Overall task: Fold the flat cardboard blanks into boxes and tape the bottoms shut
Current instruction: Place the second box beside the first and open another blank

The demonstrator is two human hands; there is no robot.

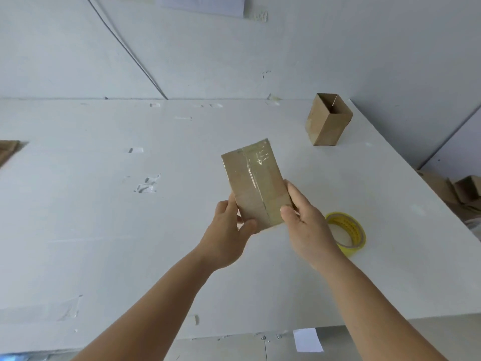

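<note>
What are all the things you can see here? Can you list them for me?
taped box: one, brown with a clear tape strip down the middle, held up over the table in both hands
open box: one, brown, standing at the table's far right
tape roll: one, yellow, on the table under the right hand
table: one, white, with bits of old tape stuck on it
flat cardboard: brown, at the left edge
cardboard pile: brown, past the table's right edge
left hand: grips the box's near left corner
right hand: grips its near right corner

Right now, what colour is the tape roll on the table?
Yellow, the round plastic tape roll, seen in the head view.
</note>
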